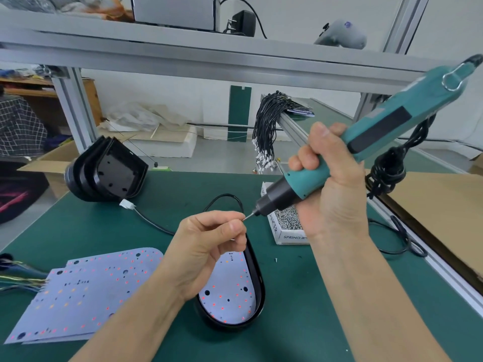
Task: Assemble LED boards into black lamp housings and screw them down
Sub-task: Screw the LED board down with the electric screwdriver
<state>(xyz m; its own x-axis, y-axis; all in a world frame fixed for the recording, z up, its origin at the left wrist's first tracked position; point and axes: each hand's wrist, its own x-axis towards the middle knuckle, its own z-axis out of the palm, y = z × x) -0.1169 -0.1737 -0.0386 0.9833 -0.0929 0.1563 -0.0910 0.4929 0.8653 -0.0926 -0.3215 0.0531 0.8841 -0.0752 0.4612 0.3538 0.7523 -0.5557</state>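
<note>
Green-matted table (pixel 104 231): my left hand (pixel 209 246) pinches a small screw onto the teal electric screwdriver (pixel 366 142) gripped by my right hand (pixel 332 184), twelve o'clock of the black teardrop housing (pixel 257 280), to load the bit.

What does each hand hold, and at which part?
The right hand grips the electric screwdriver around its lower teal body. The left hand pinches a small screw between thumb and finger at the driver's tip.
</note>
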